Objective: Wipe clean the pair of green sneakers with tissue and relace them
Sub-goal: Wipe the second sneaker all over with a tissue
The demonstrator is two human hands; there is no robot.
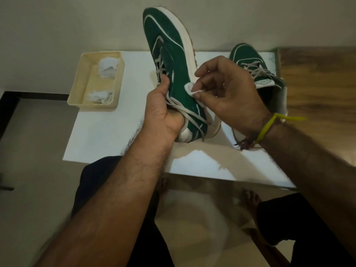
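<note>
1. Above the white table (107, 135), one green sneaker (173, 60) was held up in the air with its toe pointing away from the person.
2. The left hand (163, 110) held this shoe near its open top, with the thumb curled over the grey laces (185, 112) and the other fingers tucked inside the shoe.
3. The right hand (227, 93) pinched a small white tissue (189, 87) between the thumb and the first fingers.
4. The tissue was pressed on the green side of the shoe, close to its white sole.
5. A yellow band (267, 128) was tied round the right wrist.
6. The second green sneaker (252, 62) stood on the table behind the right hand, with its laces loose.
7. A cream tray (81, 81) sat on the far left corner of the table.
8. Two crumpled tissues lay in the tray, one tissue wad (107, 68) at the far end and another wad (99, 96) at the near end.
9. Under the table's near edge, the person's bare feet (250, 197) showed on the floor.
</note>
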